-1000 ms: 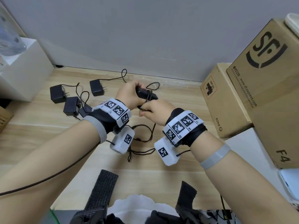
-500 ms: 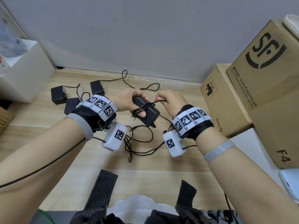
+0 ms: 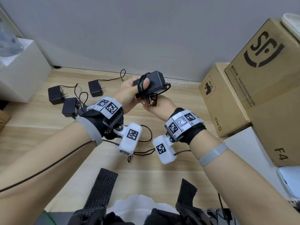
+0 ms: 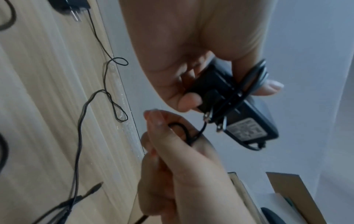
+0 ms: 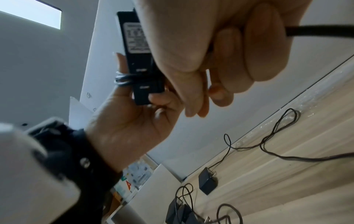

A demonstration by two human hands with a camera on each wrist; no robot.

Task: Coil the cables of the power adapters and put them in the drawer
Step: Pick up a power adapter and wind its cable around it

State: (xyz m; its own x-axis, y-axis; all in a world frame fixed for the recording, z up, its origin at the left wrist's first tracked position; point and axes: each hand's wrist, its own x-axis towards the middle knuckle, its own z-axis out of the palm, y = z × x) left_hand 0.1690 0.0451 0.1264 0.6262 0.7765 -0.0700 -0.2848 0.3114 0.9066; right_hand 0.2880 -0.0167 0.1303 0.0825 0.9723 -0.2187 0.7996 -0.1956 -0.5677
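Note:
A black power adapter (image 3: 155, 82) is held up above the wooden table (image 3: 48, 143), and my left hand (image 3: 132, 90) grips it. The thumb presses down several turns of its thin black cable (image 3: 140, 86) wound round the body. Just below, my right hand (image 3: 158, 105) pinches the cable beside the metal prongs. The left wrist view shows the adapter's label side (image 4: 249, 128) and a small cable loop (image 4: 184, 131) in the right hand's fingers (image 4: 159, 121). In the right wrist view the cable (image 5: 316, 31) runs out of my curled right hand (image 5: 220, 53). No drawer is in view.
Three more black adapters (image 3: 56, 95) (image 3: 69, 107) (image 3: 95, 88) lie at the table's left with loose cables. Slack cable (image 3: 144, 140) lies under my wrists. Cardboard boxes (image 3: 227, 101) (image 3: 267, 82) stand at the right, a white box (image 3: 22, 75) at the left.
Both hands lifted the adapter higher and farther toward the wall. More cable is wound round it, and my right hand went from above it to beneath it.

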